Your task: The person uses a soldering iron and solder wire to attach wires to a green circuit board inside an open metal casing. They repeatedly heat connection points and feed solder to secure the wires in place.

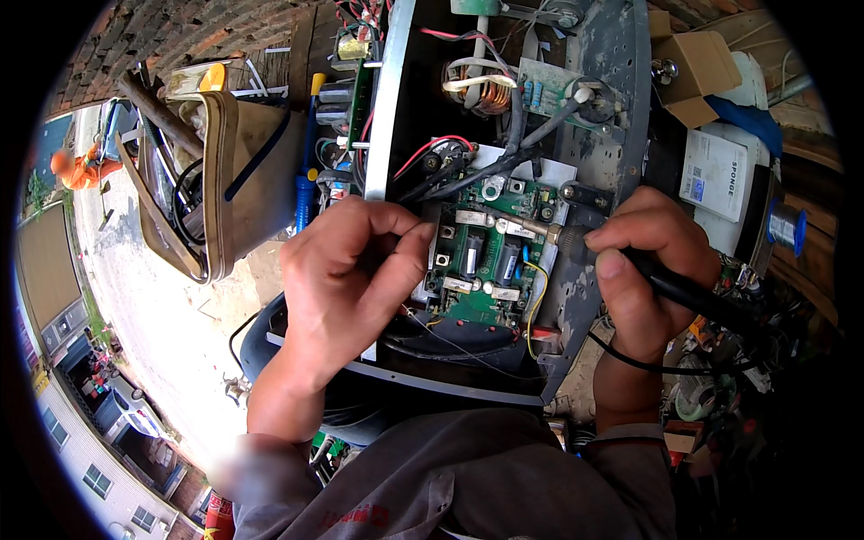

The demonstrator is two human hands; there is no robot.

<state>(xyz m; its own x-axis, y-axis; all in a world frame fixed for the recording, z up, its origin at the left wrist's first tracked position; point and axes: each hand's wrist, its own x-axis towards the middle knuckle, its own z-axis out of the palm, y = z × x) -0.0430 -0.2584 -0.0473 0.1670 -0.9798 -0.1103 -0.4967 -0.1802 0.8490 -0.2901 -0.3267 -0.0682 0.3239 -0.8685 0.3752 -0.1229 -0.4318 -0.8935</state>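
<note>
Head view: at centre frame, a green circuit board (486,309) sits inside an open metal case (623,99). The right hand (655,270) grips a soldering iron (572,241), tip over the board. The left hand's (346,279) thumb and forefinger pinch together, contents unclear. Work seems midway: iron in place, case uncovered.

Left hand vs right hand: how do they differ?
Grip: the right hand holds a black-handled soldering iron; the left hand pinches thumb to index finger, and anything between them is unclear.
Position: the left hand is at the left side of the green circuit board, the right hand beyond its right side.
Shared: both are bare.
</note>
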